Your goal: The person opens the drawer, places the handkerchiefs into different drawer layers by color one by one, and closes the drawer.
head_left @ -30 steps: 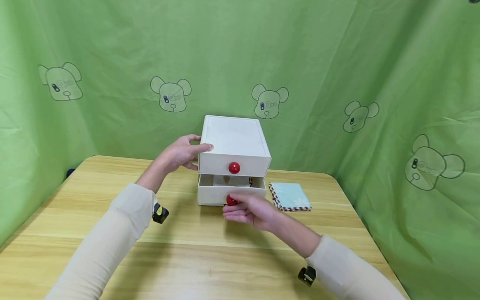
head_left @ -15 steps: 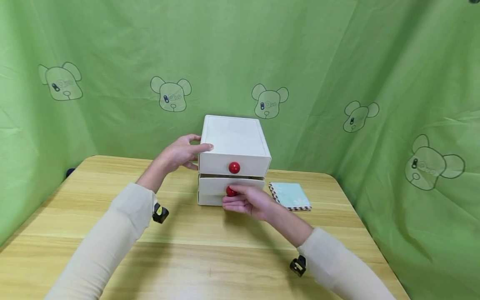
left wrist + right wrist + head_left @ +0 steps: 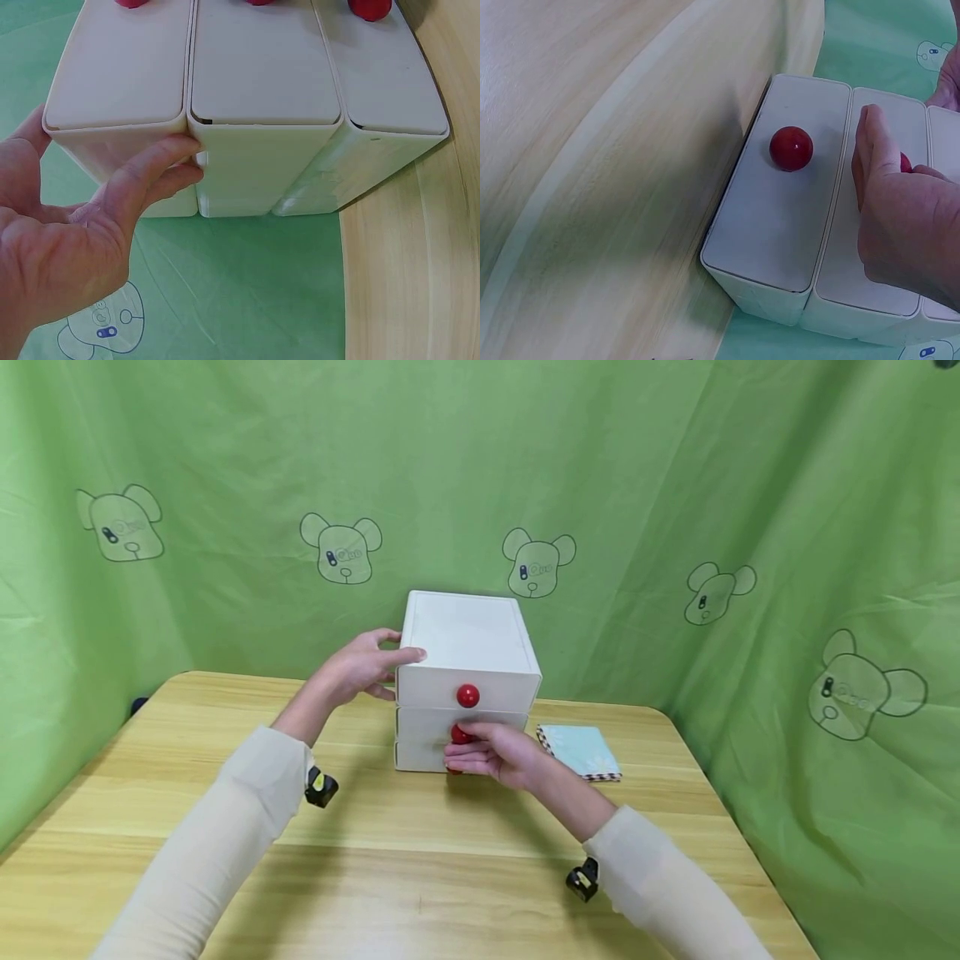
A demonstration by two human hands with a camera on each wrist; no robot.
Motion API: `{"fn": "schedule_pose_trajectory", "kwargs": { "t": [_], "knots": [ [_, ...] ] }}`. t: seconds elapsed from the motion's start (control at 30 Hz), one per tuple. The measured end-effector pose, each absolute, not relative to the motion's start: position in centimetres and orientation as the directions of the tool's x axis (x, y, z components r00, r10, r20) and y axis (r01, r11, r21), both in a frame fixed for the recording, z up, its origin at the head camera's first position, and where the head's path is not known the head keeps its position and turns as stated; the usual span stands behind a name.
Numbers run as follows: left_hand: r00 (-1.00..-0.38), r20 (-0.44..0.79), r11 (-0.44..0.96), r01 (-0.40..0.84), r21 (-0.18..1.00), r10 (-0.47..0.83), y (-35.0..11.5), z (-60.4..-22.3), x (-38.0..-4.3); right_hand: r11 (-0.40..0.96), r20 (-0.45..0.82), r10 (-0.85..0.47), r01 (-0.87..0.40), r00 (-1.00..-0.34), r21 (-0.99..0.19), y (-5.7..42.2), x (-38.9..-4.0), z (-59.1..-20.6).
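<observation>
White walls make up the box (image 3: 468,627), a stack of three drawers standing near the middle of the far edge of the surface (image 3: 375,868), its fronts turned to the person, which leaves every red knob within reach. The left hand (image 3: 362,665) is spread wide, thumb on the top near the front left corner and fingers against the side wall; it grips no knob and seems to brace the box so that it does not slide or turn. The right hand (image 3: 504,755) is nearly closed at thumb and forefinger, with the middle knob (image 3: 459,735) held between them, probably because so small a ball gives the only purchase on that drawer. All three fronts look flush. Toward the right edge, just beside the box, lies a folded blue cloth (image 3: 579,750), perhaps kept clear of the drawers' path.

Much is hard to make out. The right hand covers most of the bottom knob (image 3: 791,148) in the head view, though the right wrist view shows it whole. How firmly the fingers press the middle knob cannot be told. What the drawers contain is hidden, and the near edge of the surface is cut off.
</observation>
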State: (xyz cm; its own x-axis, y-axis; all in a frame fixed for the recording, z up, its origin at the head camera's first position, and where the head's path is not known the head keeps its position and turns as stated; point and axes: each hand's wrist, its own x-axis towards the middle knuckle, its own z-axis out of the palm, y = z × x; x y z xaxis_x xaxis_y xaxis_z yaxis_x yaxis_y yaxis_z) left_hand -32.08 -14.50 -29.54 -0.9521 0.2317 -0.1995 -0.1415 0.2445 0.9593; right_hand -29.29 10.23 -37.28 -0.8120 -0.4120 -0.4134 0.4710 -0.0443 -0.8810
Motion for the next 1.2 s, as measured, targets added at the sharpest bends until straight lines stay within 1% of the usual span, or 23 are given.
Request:
{"fn": "schedule_pose_trajectory", "kwargs": {
  "t": [0.23, 0.33, 0.63, 0.9, 1.03, 1.2],
  "knots": [
    [-0.952, -0.197, 0.243, -0.139, 0.96, 0.234, -14.5, -29.6, -32.1, -0.055, -0.408, -0.418, 0.471, -0.812, -0.88, 10.4, -29.4, -37.4],
    [-0.953, -0.196, 0.252, -0.136, 0.958, 0.231, -14.5, -29.8, -32.2, -0.042, -0.411, -0.439, 0.476, -0.799, -0.879, 10.6, -29.4, -37.6],
    [-0.952, -0.196, 0.255, -0.134, 0.958, 0.235, -14.5, -29.7, -32.2, 0.096, -0.444, -0.539, 0.471, -0.716, -0.877, 12.5, -29.3, -38.4],
    [-0.951, -0.194, 0.249, -0.133, 0.959, 0.241, -14.6, -29.5, -32.1, 0.216, -0.494, -0.515, 0.451, -0.701, -0.866, 13.2, -29.5, -40.4],
    [-0.953, -0.195, 0.261, -0.133, 0.956, 0.231, -14.6, -29.6, -32.1, 0.207, -0.489, -0.522, 0.452, -0.699, -0.868, 13.0, -29.7, -41.5],
    [-0.956, -0.195, 0.266, -0.133, 0.955, 0.219, -14.6, -29.6, -32.1, 0.126, -0.471, -0.503, 0.478, -0.725, -0.869, 12.2, -29.6, -42.3]
  ]
}}
